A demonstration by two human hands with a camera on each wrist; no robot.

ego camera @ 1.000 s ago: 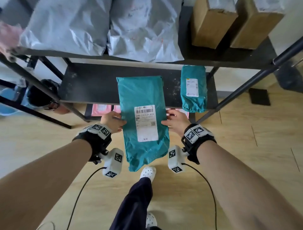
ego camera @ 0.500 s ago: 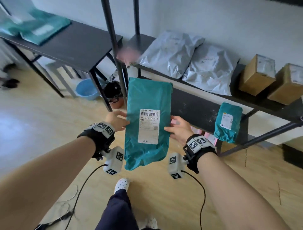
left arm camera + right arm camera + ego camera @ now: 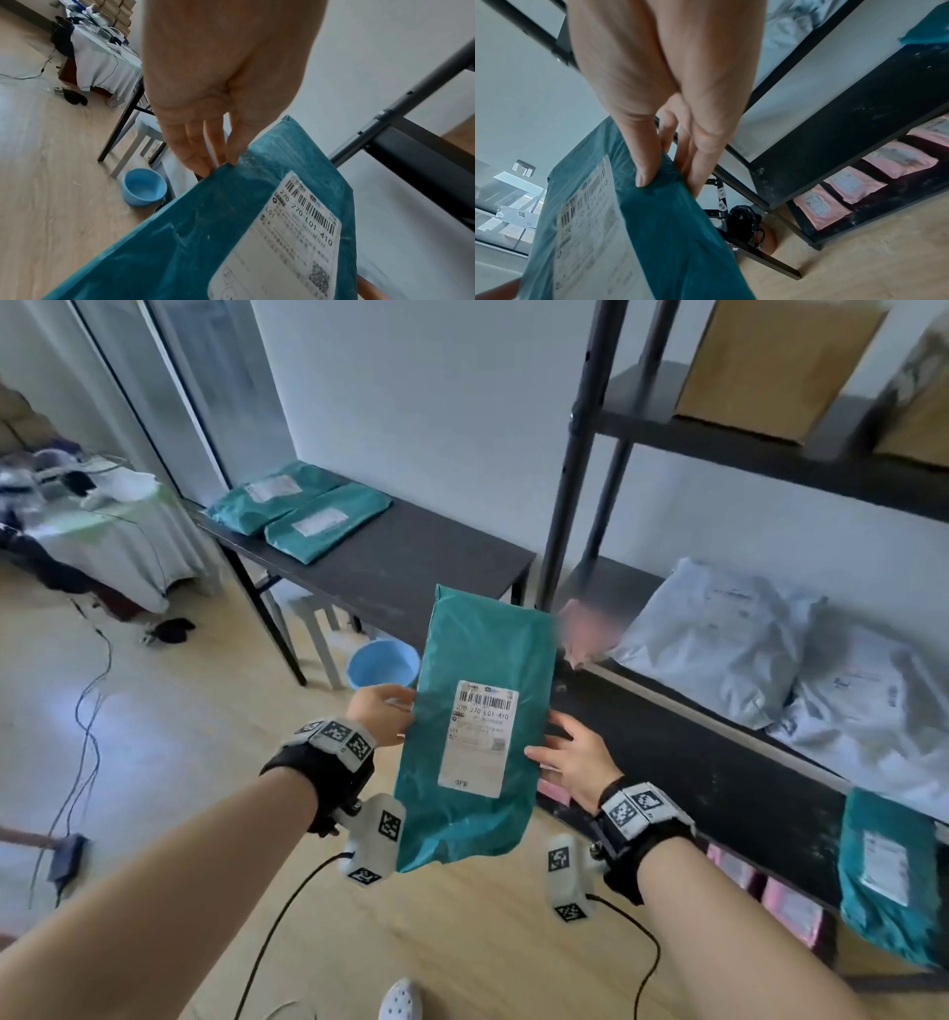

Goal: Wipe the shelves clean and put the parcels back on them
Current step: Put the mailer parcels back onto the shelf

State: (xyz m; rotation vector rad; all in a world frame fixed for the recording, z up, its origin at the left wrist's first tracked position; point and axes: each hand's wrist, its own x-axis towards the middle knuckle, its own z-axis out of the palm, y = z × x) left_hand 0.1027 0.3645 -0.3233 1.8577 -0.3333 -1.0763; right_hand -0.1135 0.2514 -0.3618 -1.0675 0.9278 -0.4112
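Observation:
I hold a teal parcel (image 3: pixel 477 731) with a white barcode label in the air between the black side table (image 3: pixel 411 567) and the shelf rack. My left hand (image 3: pixel 382 713) pinches its left edge, fingers underneath (image 3: pixel 205 154). My right hand (image 3: pixel 565 757) pinches its right edge, thumb on top (image 3: pixel 645 162). The dusty black shelf (image 3: pixel 719 783) lies to the right, with a smaller teal parcel (image 3: pixel 891 880) hanging over its front edge. Two teal parcels (image 3: pixel 308 510) lie on the side table.
Grey bags (image 3: pixel 770 660) fill the shelf above, brown boxes (image 3: pixel 770 367) the one over that, pink parcels (image 3: pixel 785 906) the bottom. A blue bucket (image 3: pixel 382 665) and a white stool (image 3: pixel 318 629) stand under the table. Cables (image 3: pixel 87 711) trail on the floor at left.
I have lifted the teal parcel off the dusty shelf and turned left with it, toward the side table. Both hands keep their hold on its edges.

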